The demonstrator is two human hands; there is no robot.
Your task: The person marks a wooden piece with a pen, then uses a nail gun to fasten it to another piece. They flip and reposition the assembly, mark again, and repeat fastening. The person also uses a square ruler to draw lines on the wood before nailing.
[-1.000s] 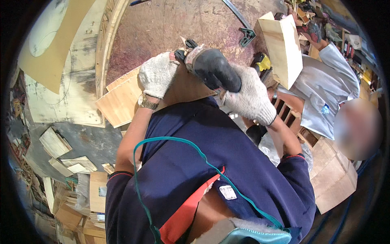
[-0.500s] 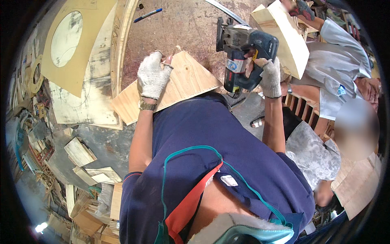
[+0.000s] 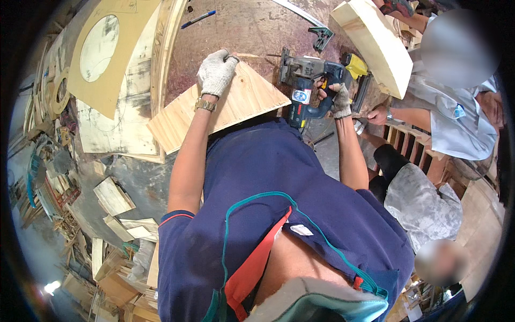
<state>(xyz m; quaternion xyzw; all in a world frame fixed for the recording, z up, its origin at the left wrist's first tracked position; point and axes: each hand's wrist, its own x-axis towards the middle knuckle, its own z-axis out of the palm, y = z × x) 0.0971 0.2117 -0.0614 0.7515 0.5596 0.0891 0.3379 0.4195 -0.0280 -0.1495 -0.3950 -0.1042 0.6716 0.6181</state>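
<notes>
My left hand (image 3: pixel 216 71), in a white work glove, presses flat on a pale wooden board (image 3: pixel 244 104) that lies on the brown worktable (image 3: pixel 252 29). My right hand (image 3: pixel 339 99), also gloved, grips the handle of a blue cordless jigsaw (image 3: pixel 308 80) with a yellow battery. The saw sits at the board's right corner, its front end toward the board's far edge. A wristwatch shows on my left wrist.
A blue pen (image 3: pixel 197 19) and a metal square (image 3: pixel 321 35) lie on the table beyond the board. A thick pale plank (image 3: pixel 375 43) stands at the right. Another person's hand (image 3: pixel 378 114) rests by the saw. Wood offcuts (image 3: pixel 113 196) litter the floor on the left.
The saw has moved from in front of my chest out to the right, then down to the board's right corner. My left hand stayed on the board.
</notes>
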